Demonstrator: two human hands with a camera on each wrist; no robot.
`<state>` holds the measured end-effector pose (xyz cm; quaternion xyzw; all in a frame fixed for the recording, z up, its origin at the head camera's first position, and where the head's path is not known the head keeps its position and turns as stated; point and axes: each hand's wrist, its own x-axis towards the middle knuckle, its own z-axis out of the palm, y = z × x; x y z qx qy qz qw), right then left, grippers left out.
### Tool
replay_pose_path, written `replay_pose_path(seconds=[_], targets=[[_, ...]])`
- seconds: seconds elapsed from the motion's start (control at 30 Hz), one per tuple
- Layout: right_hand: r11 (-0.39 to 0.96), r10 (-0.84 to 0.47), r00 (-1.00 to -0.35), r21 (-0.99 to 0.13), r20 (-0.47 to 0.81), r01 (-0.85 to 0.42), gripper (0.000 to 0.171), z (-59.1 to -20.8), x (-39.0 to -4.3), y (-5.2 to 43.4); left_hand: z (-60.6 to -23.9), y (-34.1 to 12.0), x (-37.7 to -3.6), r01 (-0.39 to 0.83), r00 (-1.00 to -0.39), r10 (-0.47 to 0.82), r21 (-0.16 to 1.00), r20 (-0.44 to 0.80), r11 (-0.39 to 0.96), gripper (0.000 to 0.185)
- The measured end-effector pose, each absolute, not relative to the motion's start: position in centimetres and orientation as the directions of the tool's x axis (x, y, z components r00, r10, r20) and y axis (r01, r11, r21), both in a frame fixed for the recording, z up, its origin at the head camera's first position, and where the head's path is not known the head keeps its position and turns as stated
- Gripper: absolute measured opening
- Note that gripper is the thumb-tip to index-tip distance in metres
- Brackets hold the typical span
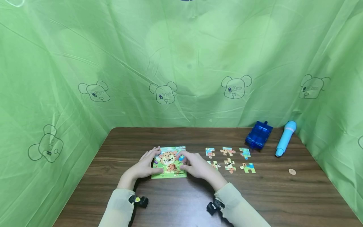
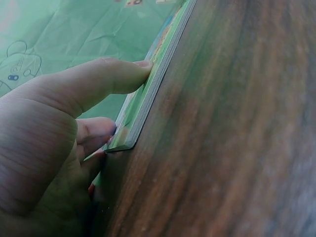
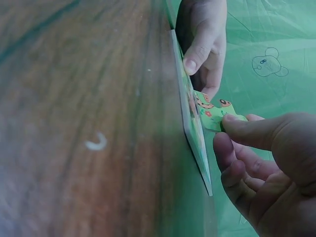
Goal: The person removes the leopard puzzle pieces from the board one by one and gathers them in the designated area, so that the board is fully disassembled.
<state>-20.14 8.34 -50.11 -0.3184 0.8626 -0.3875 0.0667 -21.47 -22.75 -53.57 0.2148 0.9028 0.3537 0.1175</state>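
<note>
On the table [image 1: 255, 195], near its front centre, lies the puzzle board [image 1: 169, 162]. Left hand [image 1: 143, 167] pinches the board's left edge; right hand [image 1: 195, 166] pinches a puzzle piece [image 3: 215, 114] above it.

- Puzzle board [image 1: 169, 162]: flat rectangular tray, green, printed with a spotted orange cartoon cat; lies flat on the wooden table, at its middle, near the front. Thin light-edged slab in the left wrist view [image 2: 148, 96]. Held at both short sides, the left thumb pressed against its edge.
- Puzzle piece [image 3: 215, 113]: green with orange and red spots, knobbed outline; lifted clear of the board's face at its right side, pinched at one end, tilted.
- Loose pieces [image 1: 230, 159]: six, laid face up in two rows of three just right of the board, each apart from the next; blue, orange and green prints.
</note>
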Motion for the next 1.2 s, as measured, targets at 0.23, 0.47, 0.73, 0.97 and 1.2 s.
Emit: replay_pose_path(seconds=[0.23, 0.47, 0.73, 0.97, 1.2], targets=[[0.462, -0.634, -0.763, -0.728, 0.128, -0.506, 0.030, -49.2, -20.3, 8.7, -53.5, -22.9, -21.5, 0.305, -0.882, 0.468, 0.688, -0.057, 0.658, 0.099], [0.462, -0.648, -0.749, -0.709, 0.139, -0.532, 0.027, -47.5, -19.9, 9.1, -53.4, -23.1, -21.5, 0.301, -0.886, 0.461, 0.691, -0.052, 0.657, 0.100], [0.406, -0.638, -0.732, -0.703, 0.238, -0.583, 0.029, -45.0, -18.6, 9.6, -53.5, -23.2, -21.6, 0.301, -0.885, 0.462, 0.686, -0.058, 0.662, 0.099], [0.294, -0.654, -0.680, -0.716, 0.332, -0.633, 0.031, -44.4, -18.6, 12.8, -53.8, -23.1, -21.7, 0.308, -0.880, 0.471, 0.684, -0.060, 0.662, 0.099], [0.281, -0.626, -0.675, -0.693, 0.392, -0.663, 0.031, -44.1, -18.4, 18.9, -53.7, -22.9, -21.6, 0.297, -0.883, 0.464, 0.672, -0.078, 0.678, 0.099]])
